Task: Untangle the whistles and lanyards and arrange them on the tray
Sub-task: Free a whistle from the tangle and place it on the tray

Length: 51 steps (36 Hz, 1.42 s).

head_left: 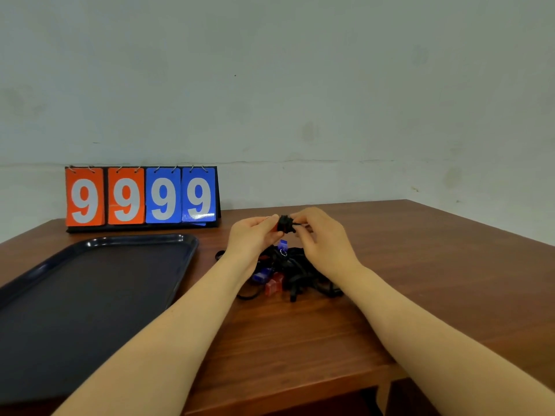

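- Head view shows my left hand (255, 232) and my right hand (322, 235) raised together above the wooden table (300, 325), just over the tangled pile (288, 271).
- I see the left fingers curled, pinching a small red-and-black whistle (280, 225); most of its red body is hidden behind the thumb.
- I see the right hand's thumb and forefinger pinching the black lanyard (297, 225) where it leaves that whistle, the other fingers loosely bent.
- Directly under the hands, the pile lies on the table: black cords knotted over one another, a blue whistle (261, 276) at its left edge, a red whistle (274, 284) just beside that, and another blue piece (282, 244) poking up at the top.
- Left of the pile, close but apart from it, I see the dark tray (186, 244) lying flat.
- Behind the tray, well back from the pile, a flip scoreboard (141, 196) stands against the wall (300, 85), reading 9 9 in orange and 9 9 in blue.
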Each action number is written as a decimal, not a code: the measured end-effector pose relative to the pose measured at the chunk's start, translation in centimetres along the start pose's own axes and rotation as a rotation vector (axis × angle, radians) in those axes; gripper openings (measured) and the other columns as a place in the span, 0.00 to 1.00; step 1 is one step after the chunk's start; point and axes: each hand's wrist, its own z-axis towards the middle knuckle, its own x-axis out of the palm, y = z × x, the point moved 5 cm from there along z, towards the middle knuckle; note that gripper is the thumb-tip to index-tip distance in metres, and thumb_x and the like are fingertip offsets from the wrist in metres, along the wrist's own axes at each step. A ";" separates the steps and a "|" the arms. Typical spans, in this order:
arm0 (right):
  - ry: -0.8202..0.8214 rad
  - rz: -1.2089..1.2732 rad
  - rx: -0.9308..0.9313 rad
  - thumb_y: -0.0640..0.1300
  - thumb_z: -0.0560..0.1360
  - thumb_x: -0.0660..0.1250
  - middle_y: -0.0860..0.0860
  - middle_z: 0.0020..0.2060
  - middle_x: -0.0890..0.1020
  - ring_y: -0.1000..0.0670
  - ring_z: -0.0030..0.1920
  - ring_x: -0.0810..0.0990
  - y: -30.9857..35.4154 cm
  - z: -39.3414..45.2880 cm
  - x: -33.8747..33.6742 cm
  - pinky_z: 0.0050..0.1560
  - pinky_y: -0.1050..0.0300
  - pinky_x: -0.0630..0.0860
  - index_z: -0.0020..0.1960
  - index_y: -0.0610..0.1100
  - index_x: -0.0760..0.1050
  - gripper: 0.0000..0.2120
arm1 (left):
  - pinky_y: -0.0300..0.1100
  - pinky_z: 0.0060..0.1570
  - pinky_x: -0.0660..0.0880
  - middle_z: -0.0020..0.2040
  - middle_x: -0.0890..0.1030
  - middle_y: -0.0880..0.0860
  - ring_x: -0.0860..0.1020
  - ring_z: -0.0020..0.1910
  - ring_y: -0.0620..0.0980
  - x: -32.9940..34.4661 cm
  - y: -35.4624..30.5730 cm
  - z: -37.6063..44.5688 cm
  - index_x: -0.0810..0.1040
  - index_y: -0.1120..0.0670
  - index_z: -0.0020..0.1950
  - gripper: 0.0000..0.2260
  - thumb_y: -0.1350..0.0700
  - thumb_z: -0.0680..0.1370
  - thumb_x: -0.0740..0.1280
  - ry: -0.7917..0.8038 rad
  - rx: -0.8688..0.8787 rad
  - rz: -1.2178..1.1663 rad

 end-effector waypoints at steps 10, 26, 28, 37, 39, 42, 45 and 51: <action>0.024 0.333 0.383 0.39 0.78 0.66 0.52 0.40 0.81 0.58 0.41 0.83 -0.7 -0.3 0.0 0.41 0.68 0.76 0.43 0.45 0.75 0.05 | 0.39 0.50 0.80 0.46 0.83 0.57 0.83 0.43 0.49 -0.4 0.1 -0.3 0.80 0.62 0.54 0.08 0.61 0.78 0.68 0.018 0.001 0.064; 0.117 1.455 0.856 0.32 0.76 0.64 0.44 0.45 0.83 0.50 0.45 0.83 -2.0 -0.7 1.6 0.50 0.60 0.81 0.51 0.34 0.77 0.06 | 0.37 0.44 0.78 0.50 0.83 0.58 0.82 0.42 0.46 0.1 0.3 0.1 0.79 0.64 0.58 0.09 0.63 0.78 0.66 0.116 -0.009 -0.076; 0.133 1.491 0.878 0.34 0.77 0.64 0.44 0.46 0.83 0.50 0.46 0.83 -1.9 -0.8 1.8 0.52 0.60 0.80 0.52 0.35 0.77 0.06 | 0.37 0.44 0.79 0.50 0.82 0.59 0.82 0.44 0.48 0.2 0.5 0.0 0.78 0.64 0.59 0.10 0.65 0.79 0.65 0.119 -0.031 -0.125; 0.094 1.305 0.784 0.37 0.78 0.64 0.47 0.36 0.80 0.55 0.34 0.78 -1.7 -0.6 1.4 0.36 0.66 0.78 0.53 0.35 0.78 0.07 | 0.37 0.47 0.79 0.51 0.82 0.58 0.82 0.49 0.50 1.3 0.9 -0.4 0.78 0.60 0.56 0.10 0.67 0.81 0.58 0.180 -0.083 -0.203; 0.065 1.203 0.757 0.37 0.78 0.64 0.47 0.35 0.80 0.54 0.33 0.78 -1.7 -0.5 1.2 0.35 0.66 0.77 0.53 0.35 0.78 0.07 | 0.38 0.47 0.79 0.51 0.82 0.58 0.82 0.49 0.50 1.3 0.9 -0.4 0.78 0.61 0.57 0.11 0.67 0.82 0.58 0.185 -0.099 -0.219; 0.003 1.081 0.714 0.37 0.78 0.65 0.45 0.34 0.80 0.52 0.31 0.79 -1.5 -0.5 1.0 0.35 0.64 0.78 0.51 0.36 0.78 0.05 | 0.38 0.48 0.78 0.50 0.82 0.58 0.82 0.49 0.50 1.2 0.8 -0.6 0.79 0.61 0.54 0.11 0.67 0.82 0.57 0.197 -0.115 -0.239; -0.025 0.898 0.682 0.39 0.78 0.65 0.45 0.33 0.80 0.51 0.30 0.79 -1.5 -0.4 0.8 0.34 0.63 0.78 0.50 0.36 0.77 0.05 | 0.39 0.48 0.78 0.49 0.83 0.58 0.81 0.49 0.51 1.4 0.9 -0.6 0.79 0.61 0.54 0.11 0.67 0.82 0.57 0.201 -0.122 -0.264; -0.066 0.767 0.653 0.40 0.79 0.65 0.47 0.31 0.80 0.54 0.26 0.77 -1.6 -0.3 0.5 0.32 0.64 0.77 0.46 0.35 0.77 0.08 | 0.36 0.46 0.79 0.48 0.84 0.58 0.82 0.48 0.49 1.9 1.0 -1.1 0.80 0.62 0.55 0.12 0.65 0.82 0.57 0.259 -0.124 -0.249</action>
